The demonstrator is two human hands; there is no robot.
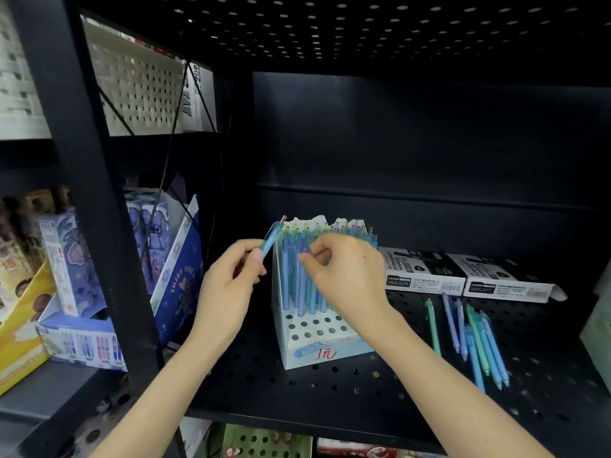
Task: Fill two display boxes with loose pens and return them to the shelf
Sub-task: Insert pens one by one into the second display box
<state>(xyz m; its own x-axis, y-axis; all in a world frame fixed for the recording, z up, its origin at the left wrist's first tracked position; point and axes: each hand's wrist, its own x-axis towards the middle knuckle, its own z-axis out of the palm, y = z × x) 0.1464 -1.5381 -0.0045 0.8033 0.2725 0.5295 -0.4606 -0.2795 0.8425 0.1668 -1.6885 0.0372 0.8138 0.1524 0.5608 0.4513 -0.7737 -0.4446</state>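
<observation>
Left hand [228,285] pinches a blue pen [271,240] beside the box [317,353], mid-shelf [297,395]. Right hand [347,272] pinches a seated pen [305,259]. Front holes are empty. Loose pens [477,345] lie near the shelf's right edge. Filling judged unfinished.

The back panel [429,143] is left in deep shadow; light is thrown from the front onto the display box [297,345]. Straight lines are bent at the edges, and the boxes [66,259] at far left are blurred.
</observation>
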